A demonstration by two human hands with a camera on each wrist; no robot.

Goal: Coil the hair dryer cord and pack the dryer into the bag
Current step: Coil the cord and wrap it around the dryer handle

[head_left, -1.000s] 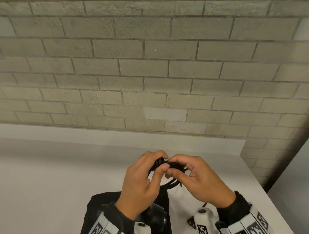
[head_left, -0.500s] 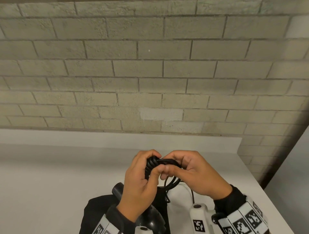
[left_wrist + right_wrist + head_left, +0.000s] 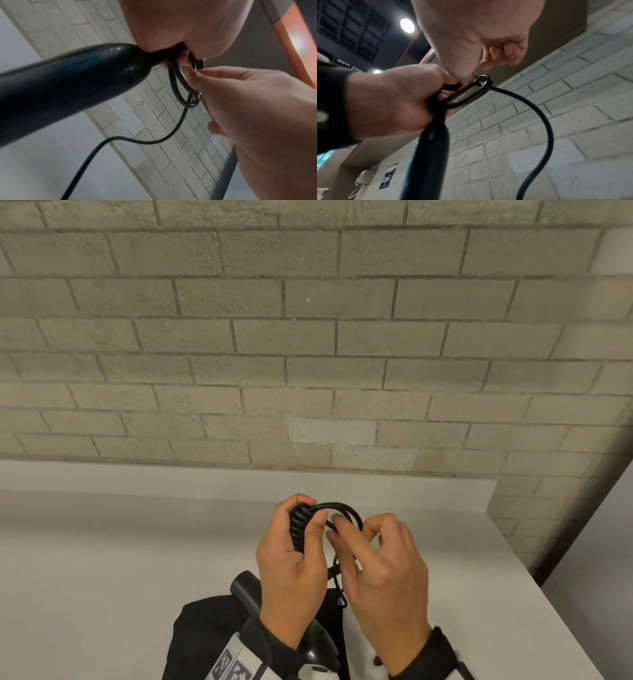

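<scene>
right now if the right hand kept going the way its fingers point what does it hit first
Probably the cord loop its fingertips already pinch, then the left hand gripping the coil just beyond; depth is hard to judge.

Dim, even indoor light; round ceiling lamps (image 3: 407, 25) glare in right wrist view; edges bowed, close objects blurred.

left hand (image 3: 291, 563) grips coiled cord (image 3: 297, 525) | right hand (image 3: 383, 573) pinches loop | bag (image 3: 202, 635) below

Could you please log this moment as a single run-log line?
step: coiling cord | left hand: grips coiled cord at dryer handle | right hand: pinches loop | bag: on table, dryer not packed
</scene>
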